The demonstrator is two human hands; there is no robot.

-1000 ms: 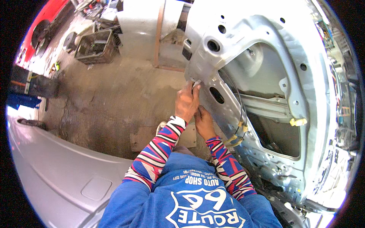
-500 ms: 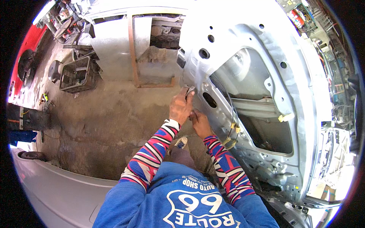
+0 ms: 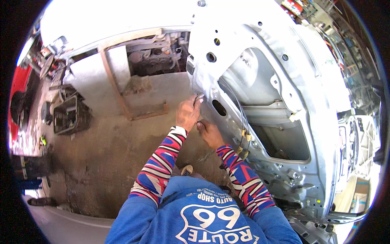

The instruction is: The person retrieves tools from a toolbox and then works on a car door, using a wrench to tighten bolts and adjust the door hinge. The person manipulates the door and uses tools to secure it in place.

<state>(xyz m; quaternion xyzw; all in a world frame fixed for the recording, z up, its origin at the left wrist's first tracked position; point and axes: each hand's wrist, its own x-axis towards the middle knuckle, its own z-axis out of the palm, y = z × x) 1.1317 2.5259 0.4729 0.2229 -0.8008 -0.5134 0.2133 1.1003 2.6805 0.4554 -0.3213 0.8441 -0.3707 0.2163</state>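
Note:
A silver-grey car door [image 3: 280,97], bare of its inner trim, stands upright to my right, with openings and holes in its inner panel. My left hand [image 3: 188,114] is closed at the door's near edge. A small greyish piece shows at its thumb and fingertips, too small to name. Just below it and to the right, my right hand [image 3: 210,135] is closed in a pinch beside the same edge. What it holds, if anything, is hidden. Black cables [image 3: 239,110] with yellowish clips hang along the door's inner panel near my right hand.
On the floor to the left stands a dark plastic crate [image 3: 67,116]. Ahead is a brown angled frame [image 3: 115,85] against a pale sheet. A light grey car panel [image 3: 77,223] lies behind at lower left. Shelves with parts [image 3: 353,61] line the far right.
The view has turned, so the crate and brown frame sit farther left in the picture. Both hands stay closed at the door's edge, with only slight movement.

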